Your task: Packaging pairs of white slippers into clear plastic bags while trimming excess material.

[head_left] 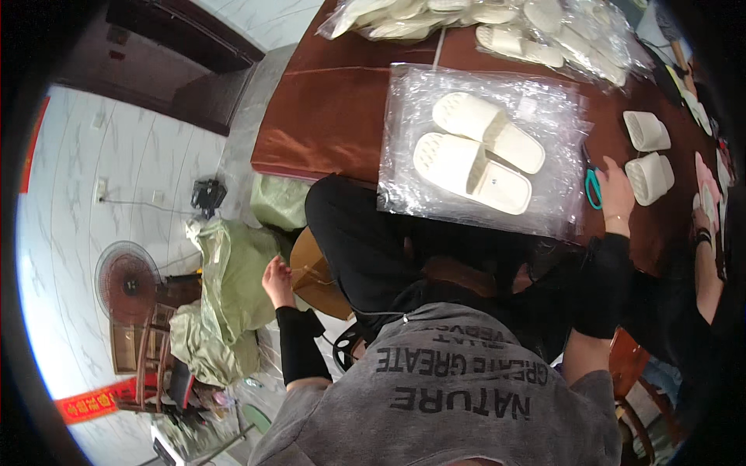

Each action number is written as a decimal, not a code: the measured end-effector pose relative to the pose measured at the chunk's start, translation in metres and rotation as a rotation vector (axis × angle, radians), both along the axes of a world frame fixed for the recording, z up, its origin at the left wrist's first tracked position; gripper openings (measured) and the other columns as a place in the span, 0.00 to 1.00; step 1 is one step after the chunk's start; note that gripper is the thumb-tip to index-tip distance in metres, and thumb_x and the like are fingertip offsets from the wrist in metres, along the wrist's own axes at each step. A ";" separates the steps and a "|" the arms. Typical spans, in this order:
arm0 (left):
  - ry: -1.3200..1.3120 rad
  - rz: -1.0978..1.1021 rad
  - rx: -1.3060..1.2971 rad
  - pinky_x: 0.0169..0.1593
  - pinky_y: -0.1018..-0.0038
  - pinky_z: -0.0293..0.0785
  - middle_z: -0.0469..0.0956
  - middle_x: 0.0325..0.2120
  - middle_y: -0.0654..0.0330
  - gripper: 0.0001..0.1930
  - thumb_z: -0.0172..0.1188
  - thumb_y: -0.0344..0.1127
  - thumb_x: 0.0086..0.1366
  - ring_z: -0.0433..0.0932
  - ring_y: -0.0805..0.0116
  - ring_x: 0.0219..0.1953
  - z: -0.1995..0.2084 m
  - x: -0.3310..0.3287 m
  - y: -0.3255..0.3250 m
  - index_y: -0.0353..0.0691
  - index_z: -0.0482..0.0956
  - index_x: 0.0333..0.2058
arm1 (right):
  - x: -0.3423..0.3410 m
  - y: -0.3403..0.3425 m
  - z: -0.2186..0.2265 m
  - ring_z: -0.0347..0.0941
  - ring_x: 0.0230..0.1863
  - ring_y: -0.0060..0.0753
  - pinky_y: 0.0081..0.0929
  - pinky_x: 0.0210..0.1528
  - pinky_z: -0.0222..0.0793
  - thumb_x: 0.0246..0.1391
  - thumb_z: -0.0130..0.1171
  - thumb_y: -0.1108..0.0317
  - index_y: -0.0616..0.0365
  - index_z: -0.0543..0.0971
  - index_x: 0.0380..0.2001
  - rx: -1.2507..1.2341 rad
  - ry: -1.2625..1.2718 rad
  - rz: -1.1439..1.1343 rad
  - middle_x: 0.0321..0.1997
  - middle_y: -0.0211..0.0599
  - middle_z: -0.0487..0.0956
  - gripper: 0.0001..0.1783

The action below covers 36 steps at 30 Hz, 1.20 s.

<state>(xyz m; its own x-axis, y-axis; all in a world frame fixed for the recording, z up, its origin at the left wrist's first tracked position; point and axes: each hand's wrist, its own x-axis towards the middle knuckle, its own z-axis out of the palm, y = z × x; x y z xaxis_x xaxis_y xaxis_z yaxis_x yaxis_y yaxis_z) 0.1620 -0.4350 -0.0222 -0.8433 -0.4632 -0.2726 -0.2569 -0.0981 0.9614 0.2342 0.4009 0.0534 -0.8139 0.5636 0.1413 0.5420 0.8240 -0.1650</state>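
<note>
Cream slippers point(478, 151) in a clear bag point(544, 116) at the table's point(326, 116) near edge, long axes slanting; right hand point(616, 194) beside it, open (near teal scissors point(593, 188)); left hand point(277, 281) off-table, grip unclear

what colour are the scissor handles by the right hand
Teal, seen in the head view: the scissors lie on the brown table beside the right hand.

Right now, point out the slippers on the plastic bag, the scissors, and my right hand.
slippers point(474, 151), head view, on the near slipper's strap.
scissors point(593, 189), head view, on the teal handle loop.
right hand point(618, 194), head view, on the back of the hand beside the scissors.
</note>
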 end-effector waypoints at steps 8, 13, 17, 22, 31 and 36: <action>-0.068 -0.076 -0.427 0.50 0.70 0.77 0.80 0.53 0.52 0.19 0.58 0.36 0.76 0.81 0.60 0.45 0.016 -0.054 0.054 0.36 0.75 0.61 | -0.012 -0.097 0.012 0.85 0.38 0.48 0.39 0.42 0.78 0.64 0.64 0.64 0.52 0.85 0.50 -0.180 0.493 0.235 0.40 0.43 0.87 0.13; 0.546 -0.541 -0.648 0.61 0.66 0.72 0.80 0.57 0.50 0.15 0.58 0.31 0.75 0.78 0.56 0.57 0.137 -0.101 0.225 0.36 0.79 0.57 | -0.054 -0.178 0.006 0.83 0.30 0.25 0.25 0.28 0.77 0.67 0.61 0.67 0.55 0.79 0.59 -1.180 0.345 0.159 0.31 0.39 0.86 0.18; 0.711 -0.865 -0.591 0.67 0.64 0.69 0.79 0.60 0.49 0.14 0.58 0.30 0.75 0.76 0.53 0.64 0.130 -0.116 0.336 0.36 0.81 0.55 | -0.102 -0.239 -0.006 0.84 0.36 0.32 0.25 0.34 0.81 0.63 0.66 0.68 0.55 0.69 0.63 -1.618 0.568 -0.041 0.40 0.44 0.85 0.27; 0.675 -0.969 -0.566 0.70 0.59 0.65 0.77 0.63 0.49 0.18 0.52 0.35 0.78 0.71 0.49 0.68 0.079 -0.148 0.410 0.37 0.77 0.62 | -0.119 -0.275 -0.035 0.81 0.45 0.29 0.28 0.47 0.78 0.57 0.67 0.77 0.51 0.67 0.66 -1.333 0.674 0.066 0.44 0.38 0.84 0.35; 0.622 -0.950 -0.433 0.74 0.59 0.58 0.74 0.66 0.50 0.21 0.48 0.42 0.80 0.65 0.50 0.70 0.061 -0.159 0.430 0.38 0.79 0.62 | -0.025 -0.191 0.088 0.79 0.45 0.45 0.38 0.49 0.75 0.57 0.56 0.79 0.46 0.73 0.59 -0.632 0.327 0.432 0.43 0.41 0.81 0.27; 0.694 -0.916 -0.699 0.73 0.56 0.58 0.69 0.70 0.51 0.20 0.53 0.40 0.77 0.63 0.49 0.72 0.048 -0.155 0.432 0.40 0.79 0.62 | -0.037 -0.131 0.110 0.74 0.45 0.45 0.39 0.53 0.70 0.51 0.54 0.81 0.47 0.79 0.37 -0.240 0.046 0.812 0.37 0.35 0.77 0.15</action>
